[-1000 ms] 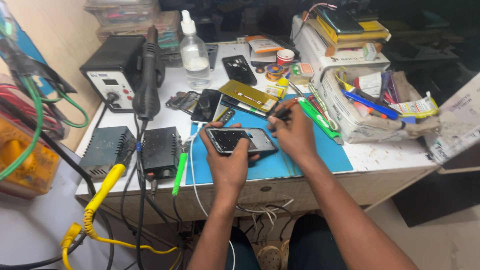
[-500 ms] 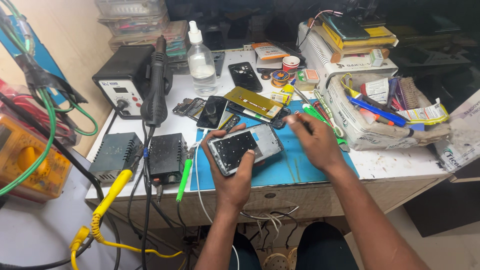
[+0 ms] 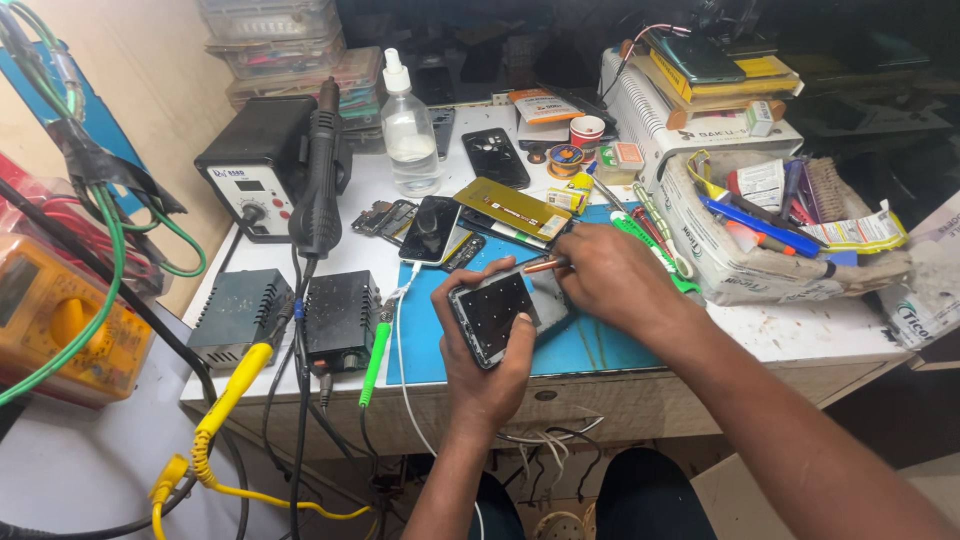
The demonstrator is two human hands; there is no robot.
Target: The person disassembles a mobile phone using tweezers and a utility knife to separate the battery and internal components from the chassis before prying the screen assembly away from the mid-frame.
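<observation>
Since half a second ago, the right hand [image 3: 610,275] is drawing in to the phone [image 3: 510,310], apparently pinching a slim tool [image 3: 545,266] at its far edge. Left hand [image 3: 480,350] is gripping the phone over the blue mat [image 3: 590,345], its long axis slanting far-right.

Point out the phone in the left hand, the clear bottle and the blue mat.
phone [image 3: 497,315], head view, on its dark back
bottle [image 3: 409,135], head view, on its body
mat [image 3: 422,330], head view, on its bare left part
</observation>
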